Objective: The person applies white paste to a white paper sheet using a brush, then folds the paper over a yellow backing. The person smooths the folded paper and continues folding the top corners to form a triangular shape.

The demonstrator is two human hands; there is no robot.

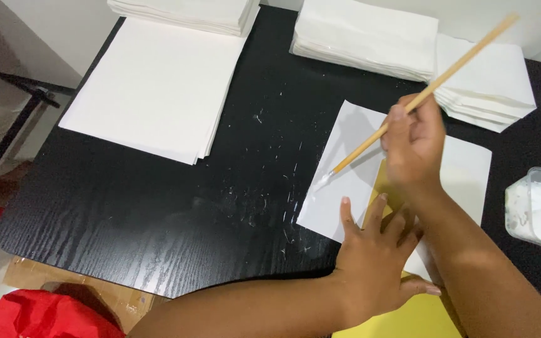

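we see the right hand [413,147] grasping a long wooden brush [421,97], fingers wrapped round the stick about midway, its bristle tip touching the left part of a white sheet [339,188] that lies on the black table [158,200]. the left hand [374,263] is spread out, fingers released and flat, pressing on the near edge of that sheet and on a yellow sheet [417,316] that shows from under it and runs off toward the near edge. at the far left lies a broad pile of white paper [151,87], with a folded stack [186,12] at its far end. at the far right sit two more stacks of folded white paper [370,37], just beside each other. a clear tub of white paste [540,209] stands at the right, near the sheet. smears of dried paste dot the table between the pile and the sheet.
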